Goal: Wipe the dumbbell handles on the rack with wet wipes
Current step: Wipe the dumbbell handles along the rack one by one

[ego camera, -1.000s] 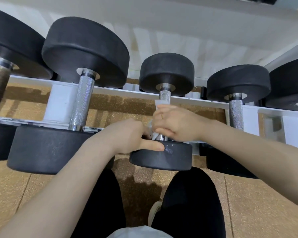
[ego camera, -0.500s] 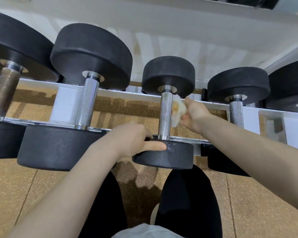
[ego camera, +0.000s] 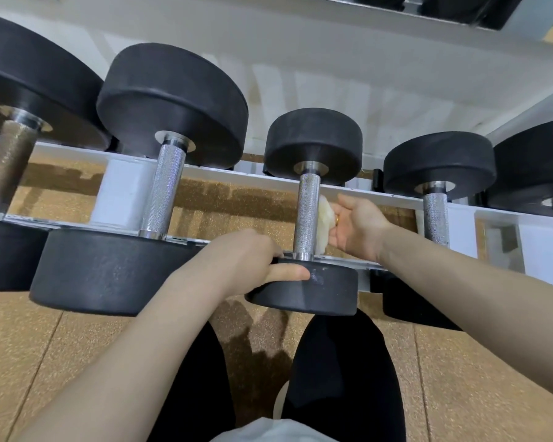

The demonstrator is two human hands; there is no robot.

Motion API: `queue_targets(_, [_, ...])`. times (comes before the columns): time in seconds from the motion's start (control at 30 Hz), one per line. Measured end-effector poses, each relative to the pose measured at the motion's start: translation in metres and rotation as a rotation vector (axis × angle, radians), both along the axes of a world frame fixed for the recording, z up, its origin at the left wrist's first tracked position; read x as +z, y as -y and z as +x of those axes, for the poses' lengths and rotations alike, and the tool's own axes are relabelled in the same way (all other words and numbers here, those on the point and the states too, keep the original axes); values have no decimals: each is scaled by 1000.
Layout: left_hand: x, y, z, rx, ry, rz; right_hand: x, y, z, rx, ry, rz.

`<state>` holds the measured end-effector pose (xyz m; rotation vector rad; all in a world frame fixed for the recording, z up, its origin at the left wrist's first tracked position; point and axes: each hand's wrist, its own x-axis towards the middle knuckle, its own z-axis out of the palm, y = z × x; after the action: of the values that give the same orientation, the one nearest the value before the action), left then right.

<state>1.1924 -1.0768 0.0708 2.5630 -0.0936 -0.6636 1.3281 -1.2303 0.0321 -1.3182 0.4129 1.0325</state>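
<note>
The left hand [ego camera: 253, 260] is gripping the near head of the middle dumbbell [ego camera: 304, 288] on the rack [ego camera: 393, 199], steadying it. The right hand [ego camera: 355, 228] is holding a crumpled wet wipe [ego camera: 324, 221] against its handle [ego camera: 305, 215]. At least 4 neighbouring handles are probably waiting.

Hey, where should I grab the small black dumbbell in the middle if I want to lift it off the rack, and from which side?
Grip the small black dumbbell's knurled steel handle mid-shaft, coming from above: it lies bare across the gap between the white rack rails, while its round heads look too wide to grasp.
</note>
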Motion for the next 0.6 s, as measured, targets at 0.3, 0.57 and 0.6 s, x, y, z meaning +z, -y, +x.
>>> queue_targets(0.3, [1,0,1,-22,0,15,-2,-19,4,-74,7,139])
queue_targets(0.57, [0,-1,3,-50,-4,27,3,-17,11,-96,-12,168])
queue_targets(0.6, [0,-1,3,-46,-4,21,4,-20,15,-143,-37,192])
